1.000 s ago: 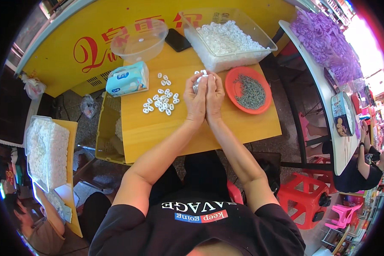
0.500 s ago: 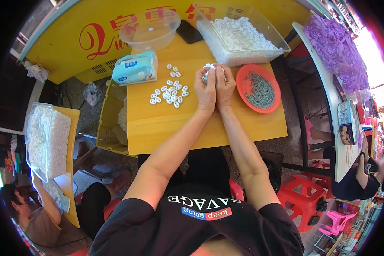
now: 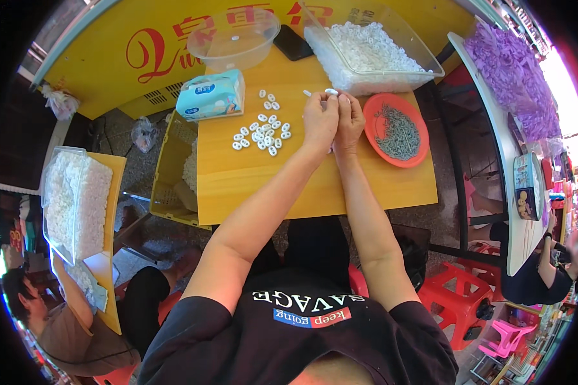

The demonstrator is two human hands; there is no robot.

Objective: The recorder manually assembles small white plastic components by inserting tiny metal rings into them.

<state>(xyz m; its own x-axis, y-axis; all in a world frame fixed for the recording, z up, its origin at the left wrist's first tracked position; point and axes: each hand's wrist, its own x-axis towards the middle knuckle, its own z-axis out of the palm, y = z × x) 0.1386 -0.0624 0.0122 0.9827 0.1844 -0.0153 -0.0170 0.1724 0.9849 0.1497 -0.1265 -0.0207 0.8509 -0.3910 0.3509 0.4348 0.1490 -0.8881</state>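
My left hand (image 3: 320, 120) and my right hand (image 3: 349, 122) are side by side over the table, fingers curled and touching. A small white oval plastic piece (image 3: 331, 92) shows at the fingertips between them. Another white piece (image 3: 307, 93) sticks out by my left index finger. Whatever else lies inside the fingers is hidden. To the left, several white oval pieces with two dark holes each (image 3: 261, 133) are scattered on the yellow tabletop (image 3: 270, 186). Close by my right hand is a red plate (image 3: 374, 142) holding a heap of thin grey screws or nails (image 3: 399, 133).
A clear tub of white pieces (image 3: 374, 51) stands at the back right. Behind are a black phone (image 3: 293, 43), a clear round bowl (image 3: 234, 48) and a blue tissue pack (image 3: 212, 95). Another person (image 3: 77, 327) sits at the left; red stools (image 3: 455, 292) are at the right.
My cupped hands, with several white pieces showing between them, have turned to a fingertip hold with fewer pieces visible. The whole view has shifted slightly.
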